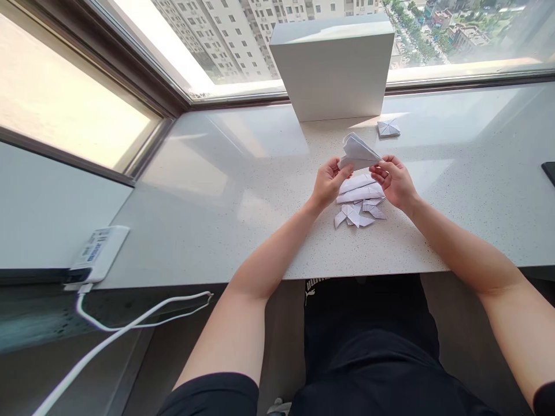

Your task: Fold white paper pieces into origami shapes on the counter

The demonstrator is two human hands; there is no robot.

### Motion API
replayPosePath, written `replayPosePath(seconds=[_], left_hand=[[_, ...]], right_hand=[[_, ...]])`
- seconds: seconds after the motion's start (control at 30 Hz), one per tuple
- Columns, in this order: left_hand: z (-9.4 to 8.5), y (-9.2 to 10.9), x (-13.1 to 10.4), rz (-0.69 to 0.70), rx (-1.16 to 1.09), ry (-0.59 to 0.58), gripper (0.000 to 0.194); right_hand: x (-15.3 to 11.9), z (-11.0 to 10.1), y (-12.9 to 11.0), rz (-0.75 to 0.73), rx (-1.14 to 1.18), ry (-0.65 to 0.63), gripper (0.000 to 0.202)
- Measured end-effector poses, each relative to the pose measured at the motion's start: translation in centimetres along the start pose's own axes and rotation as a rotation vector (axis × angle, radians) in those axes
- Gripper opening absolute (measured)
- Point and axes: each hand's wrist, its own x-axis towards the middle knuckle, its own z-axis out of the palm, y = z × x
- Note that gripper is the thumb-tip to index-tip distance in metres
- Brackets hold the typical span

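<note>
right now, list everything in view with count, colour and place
held folded paper: one, white, between hands
long folded papers: at least two, white, below hands
pointed papers: several, white, nearest
flat folded paper: one, white, near box
box: one, white, by window
counter: one, speckled white, under papers
device: one, white, counter's left end
object: one, black, right edge
buildings: several, pale, outside
clothes: black, bottom
hands: two, left, right
</note>
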Motion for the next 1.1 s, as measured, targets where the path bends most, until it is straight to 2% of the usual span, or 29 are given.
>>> replayPosePath(seconds=[0.17,0.23,0.5,0.73,0.9,1.1], left_hand=[[-0.3,0.0,0.5,-0.058,0.024,0.112,0.051],[-0.3,0.0,0.6,-0.062,0.045,0.137,0.048],[-0.4,0.1,1.0,-0.072,0.043,0.168,0.047],[-0.5,-0.3,0.8,-0.028,0.064,0.145,0.047],[-0.5,-0.4,0.6,-0.024,0.095,0.128,0.046],[-0.3,-0.5,0.4,-0.005,0.122,0.116,0.046]], right_hand=[[-0.4,0.1,-0.3,0.152,-0.037,-0.134,0.059],[-0.6,0.1,-0.6,0.17,-0.069,-0.179,0.057],[-0.5,-0.5,-1.7,0.013,-0.23,-0.195,0.057],[-0.8,-0.7,-2.3,0.006,-0.281,-0.264,0.062],[-0.9,-0.7,-2.4,0.012,-0.325,-0.291,0.052],[-0.8,-0.8,-2.2,-0.018,-0.384,-0.255,0.043]])
